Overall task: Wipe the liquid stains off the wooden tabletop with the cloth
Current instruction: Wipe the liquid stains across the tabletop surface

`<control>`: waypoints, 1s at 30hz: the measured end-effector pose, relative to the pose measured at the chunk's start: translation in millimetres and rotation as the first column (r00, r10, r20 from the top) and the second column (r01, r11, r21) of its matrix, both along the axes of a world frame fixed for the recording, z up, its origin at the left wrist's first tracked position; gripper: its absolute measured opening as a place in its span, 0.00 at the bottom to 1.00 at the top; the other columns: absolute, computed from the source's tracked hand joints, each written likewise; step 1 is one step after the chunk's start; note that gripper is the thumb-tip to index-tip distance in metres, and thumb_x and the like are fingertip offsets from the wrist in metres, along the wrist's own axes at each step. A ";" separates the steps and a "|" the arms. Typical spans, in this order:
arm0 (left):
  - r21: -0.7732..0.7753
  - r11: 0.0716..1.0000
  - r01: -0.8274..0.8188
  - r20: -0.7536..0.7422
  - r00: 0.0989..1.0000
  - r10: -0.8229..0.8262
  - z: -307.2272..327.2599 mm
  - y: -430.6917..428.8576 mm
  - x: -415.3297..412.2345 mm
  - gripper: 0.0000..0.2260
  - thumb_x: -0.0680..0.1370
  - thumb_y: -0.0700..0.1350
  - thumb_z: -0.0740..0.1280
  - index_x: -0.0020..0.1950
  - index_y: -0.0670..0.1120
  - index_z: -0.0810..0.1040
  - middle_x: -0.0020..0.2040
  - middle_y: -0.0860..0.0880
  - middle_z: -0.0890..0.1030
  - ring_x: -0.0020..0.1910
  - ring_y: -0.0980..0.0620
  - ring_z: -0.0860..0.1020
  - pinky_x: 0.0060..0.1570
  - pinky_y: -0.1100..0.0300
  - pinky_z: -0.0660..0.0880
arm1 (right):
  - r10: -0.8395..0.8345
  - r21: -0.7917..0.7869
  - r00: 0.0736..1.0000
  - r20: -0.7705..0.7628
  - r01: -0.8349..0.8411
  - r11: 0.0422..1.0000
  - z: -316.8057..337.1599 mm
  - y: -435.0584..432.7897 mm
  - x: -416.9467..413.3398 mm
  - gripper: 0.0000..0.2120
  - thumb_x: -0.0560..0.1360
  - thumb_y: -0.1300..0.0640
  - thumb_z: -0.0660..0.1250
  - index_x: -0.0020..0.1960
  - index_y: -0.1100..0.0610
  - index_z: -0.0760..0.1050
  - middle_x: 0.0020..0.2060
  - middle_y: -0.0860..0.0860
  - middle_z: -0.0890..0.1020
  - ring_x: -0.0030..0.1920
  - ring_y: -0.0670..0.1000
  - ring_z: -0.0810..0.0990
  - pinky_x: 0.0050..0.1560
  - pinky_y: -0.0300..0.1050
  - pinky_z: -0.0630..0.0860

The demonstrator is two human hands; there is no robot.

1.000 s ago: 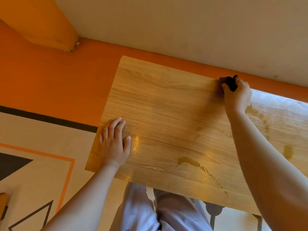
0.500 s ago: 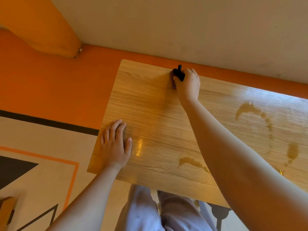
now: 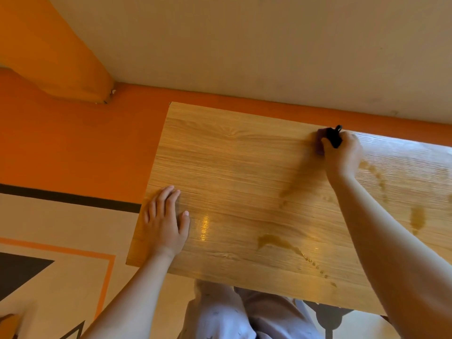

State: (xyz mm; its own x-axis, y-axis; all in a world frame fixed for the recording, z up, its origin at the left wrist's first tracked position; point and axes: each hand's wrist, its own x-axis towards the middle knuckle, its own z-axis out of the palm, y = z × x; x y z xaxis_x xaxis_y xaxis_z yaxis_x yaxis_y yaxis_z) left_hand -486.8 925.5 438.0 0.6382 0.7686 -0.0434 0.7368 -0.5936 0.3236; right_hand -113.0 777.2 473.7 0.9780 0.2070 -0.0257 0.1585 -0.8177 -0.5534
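The wooden tabletop (image 3: 232, 172) fills the middle of the view. My right hand (image 3: 343, 155) is closed on a small dark cloth (image 3: 333, 138), pressed on the wood close to the far edge. Most of the cloth is hidden inside the fist. Brown liquid stains lie on the wood: one puddle (image 3: 274, 241) near the front edge with a trail of drops running right, a patch (image 3: 417, 217) at the right, and a faint streak (image 3: 374, 171) just right of my right hand. My left hand (image 3: 166, 221) rests flat, fingers apart, on the table's left front corner.
The table's far edge sits against a pale wall with an orange base strip (image 3: 244, 104). An orange and cream patterned floor (image 3: 61, 241) lies to the left. My legs in light trousers (image 3: 232, 314) and a dark table base (image 3: 327, 314) show below the front edge.
My right hand swept the cloth left along the far edge to the middle, then back right to where it started. The left hand stayed planted.
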 end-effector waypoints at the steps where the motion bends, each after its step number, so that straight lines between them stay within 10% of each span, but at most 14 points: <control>1: 0.001 1.000 0.000 -0.002 1.000 0.000 0.1 0.4 -0.1 0.23 0.76 0.53 0.57 0.68 0.45 0.71 0.71 0.46 0.69 0.68 0.41 0.68 0.65 0.45 0.62 | 0.015 0.005 1.000 -0.007 -0.015 1.000 0.6 7.1 -7.5 0.09 0.75 0.56 0.66 0.50 0.62 0.76 0.51 0.57 0.77 0.51 0.58 0.75 0.45 0.46 0.69; 11: 0.018 1.000 0.003 0.015 1.000 -0.003 -2.5 1.1 0.0 0.23 0.76 0.53 0.57 0.68 0.44 0.72 0.70 0.46 0.70 0.68 0.43 0.67 0.65 0.47 0.62 | 0.477 0.121 0.876 -0.062 -0.468 0.875 -6.0 109.9 -149.4 0.09 0.75 0.57 0.66 0.50 0.63 0.76 0.48 0.55 0.77 0.49 0.54 0.72 0.43 0.45 0.67; 25: 0.033 0.999 0.023 0.068 0.997 -0.025 -7.5 1.4 -2.3 0.23 0.75 0.51 0.58 0.67 0.43 0.72 0.70 0.45 0.70 0.69 0.42 0.66 0.65 0.43 0.61 | -0.160 -0.025 0.986 -0.048 0.159 0.987 -2.7 -46.9 -58.6 0.09 0.73 0.56 0.68 0.47 0.62 0.76 0.47 0.58 0.79 0.48 0.58 0.76 0.45 0.47 0.70; 30: 0.037 0.999 0.031 0.054 0.998 -0.033 -7.7 1.2 -2.6 0.23 0.76 0.52 0.58 0.68 0.44 0.71 0.71 0.45 0.70 0.70 0.42 0.65 0.66 0.43 0.60 | -0.041 0.066 0.996 -0.075 0.046 0.997 -1.9 19.8 -118.1 0.09 0.74 0.56 0.67 0.48 0.61 0.77 0.47 0.55 0.77 0.49 0.55 0.75 0.47 0.45 0.70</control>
State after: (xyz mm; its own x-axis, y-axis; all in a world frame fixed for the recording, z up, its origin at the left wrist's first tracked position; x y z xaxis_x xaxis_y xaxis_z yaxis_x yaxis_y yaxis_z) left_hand -489.4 926.7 430.4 0.6630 0.7484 0.0195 0.6993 -0.6284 0.3407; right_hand -231.1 797.0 471.7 0.9822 0.1676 -0.0849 0.0803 -0.7831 -0.6167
